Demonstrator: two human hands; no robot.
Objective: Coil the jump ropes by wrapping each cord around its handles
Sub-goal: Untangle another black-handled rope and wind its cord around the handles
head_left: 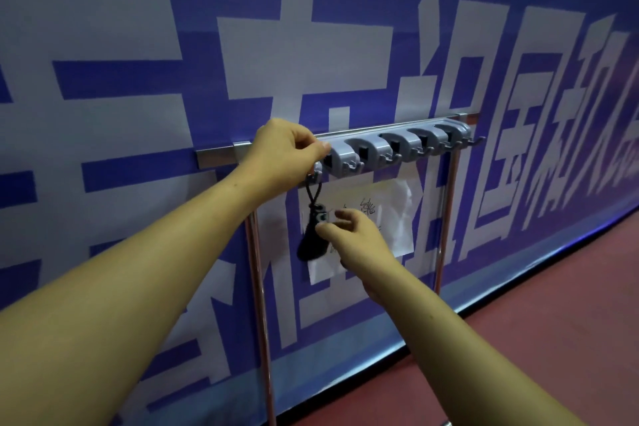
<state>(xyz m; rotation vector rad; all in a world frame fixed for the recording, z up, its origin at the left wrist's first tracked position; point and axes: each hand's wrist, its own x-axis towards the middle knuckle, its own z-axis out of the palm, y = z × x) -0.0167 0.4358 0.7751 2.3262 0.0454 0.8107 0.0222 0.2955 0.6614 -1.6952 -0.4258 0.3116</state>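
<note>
Left hand [283, 149] curling fingers at leftmost clip of grey rack [397, 145], grasp unclear. Right hand [356, 235] hovering loosely open, thumb touching coiled jump rope [311, 242], which is dangling by cord loop [314, 194] from hook [311, 178].

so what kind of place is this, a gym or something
Probably a gym or sports hall storage spot: a red sports-style floor, a big blue banner with white lettering, and a grey hook rack holding a coiled black jump rope.
</note>
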